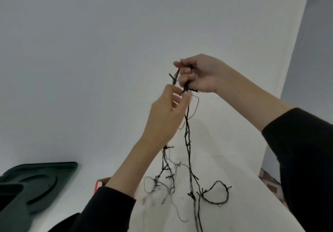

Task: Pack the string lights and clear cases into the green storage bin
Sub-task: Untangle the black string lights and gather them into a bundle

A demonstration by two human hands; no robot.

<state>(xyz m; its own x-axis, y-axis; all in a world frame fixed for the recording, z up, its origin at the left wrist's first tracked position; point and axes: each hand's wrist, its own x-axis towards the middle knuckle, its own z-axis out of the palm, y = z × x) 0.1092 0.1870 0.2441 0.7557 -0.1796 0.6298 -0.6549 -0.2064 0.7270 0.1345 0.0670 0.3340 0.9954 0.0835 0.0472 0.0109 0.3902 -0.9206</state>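
String lights [187,138] hang high from the right hand [200,75], fingers clamped on a gathered bunch, probably so the tangle drops free. Left hand [165,116] pinches one strand just below. Only a green lid [36,186] shows; bin and cases are out of view.

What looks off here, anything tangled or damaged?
The string lights hang in a knotted mess of loops from the right hand, with the left hand picking at a strand just below. They are not coiled for packing. No damage is visible. The dark green lid lies loose at lower left.
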